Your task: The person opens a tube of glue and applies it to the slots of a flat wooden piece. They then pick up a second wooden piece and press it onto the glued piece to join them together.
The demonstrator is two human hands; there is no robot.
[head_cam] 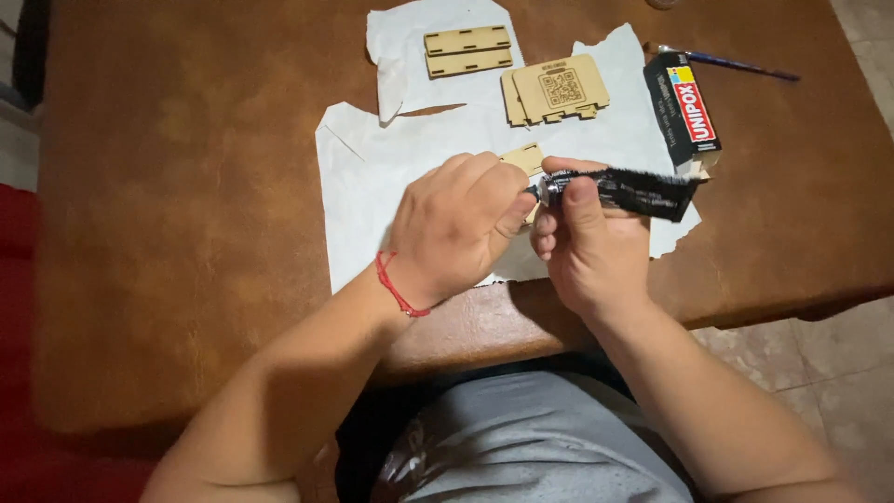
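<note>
Glue tube [633, 191], black and crumpled, held level above the near part of a white paper sheet [372, 186], nozzle pointing toward the person's left. Right hand [587, 247] wraps the tube from below, thumb pressed flat along its top near the nozzle. Left hand [456, 228] curls knuckles-up with fingertips pinched at the nozzle end; whether they grip a cap cannot be told. A small wooden piece [526, 158] shows just behind the left hand's knuckles, partly hidden. A red string bracelet [396, 289] circles the left wrist. Both forearms reach up from the lower edge. Farther back on the paper lie stacked wooden panels [556, 90] and two notched wooden strips [467, 51]. A black glue box [683, 112] rests at the paper's right edge, a blue-handled brush [731, 63] beyond it. Everything sits on a brown table [186, 186]; pale tiled floor [838, 363] lies to the right.
</note>
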